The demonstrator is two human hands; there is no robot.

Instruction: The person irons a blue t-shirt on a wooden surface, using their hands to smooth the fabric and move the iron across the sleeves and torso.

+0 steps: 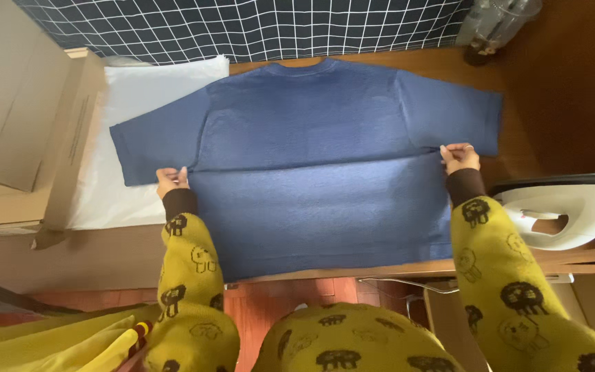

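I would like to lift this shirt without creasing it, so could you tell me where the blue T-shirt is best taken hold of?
Probably at its two side edges just below the sleeves, coming in from either side. The blue T-shirt lies flat, collar away from the person, and the left hand and right hand already rest at those armpit corners. Pinching there should spread the weight evenly and keep the body hanging smooth.

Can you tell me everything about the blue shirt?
The blue T-shirt is plain, dark blue, made of soft-looking knit cloth with short sleeves and a round neck. It lies spread flat on a wooden table, neck pointing away from the person, sleeves stretched out to both sides. Its left sleeve rests partly on a white sheet. The bottom hem reaches the table's near edge. The left hand pinches the cloth under the left sleeve, and the right hand pinches it under the right sleeve.
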